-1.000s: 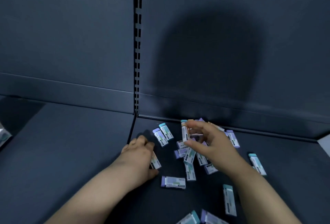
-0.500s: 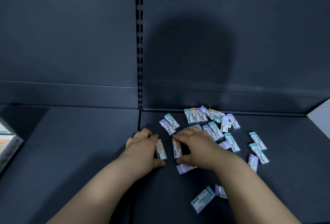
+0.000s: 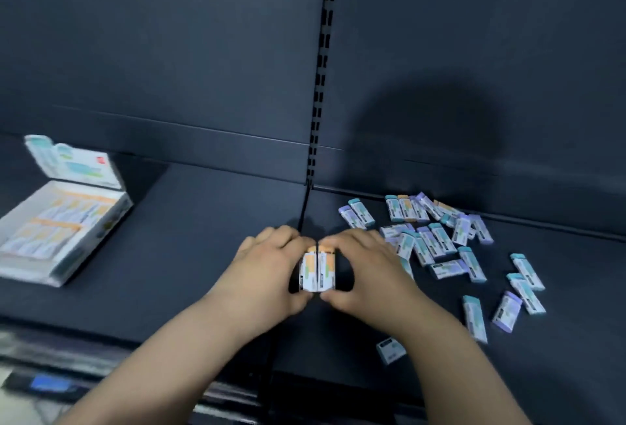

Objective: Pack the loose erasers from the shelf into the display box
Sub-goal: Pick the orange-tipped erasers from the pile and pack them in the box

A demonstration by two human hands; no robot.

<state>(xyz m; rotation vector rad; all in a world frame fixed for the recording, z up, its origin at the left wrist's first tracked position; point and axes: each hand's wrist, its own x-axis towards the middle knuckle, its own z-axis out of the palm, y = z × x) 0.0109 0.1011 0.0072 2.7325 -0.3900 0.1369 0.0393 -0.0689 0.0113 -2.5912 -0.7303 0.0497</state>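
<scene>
Two orange-capped erasers (image 3: 317, 270) stand side by side between my hands at the middle of the dark shelf. My left hand (image 3: 271, 265) grips the left one and my right hand (image 3: 366, 265) grips the right one, pressing the pair together. Several loose erasers (image 3: 437, 241) with teal, purple and orange caps lie scattered to the right of my right hand. The white display box (image 3: 57, 228) sits at the far left with its lid up and rows of erasers inside.
The shelf's dark back panel rises behind, with a slotted upright (image 3: 320, 85) down its middle above my hands. The shelf's front edge (image 3: 101, 350) runs along the lower left, with a price strip under it. One eraser (image 3: 391, 350) lies near that edge by my right forearm.
My hands have come together, pressing their two erasers side by side. The view has swung left and down, bringing the display box fully into sight.
</scene>
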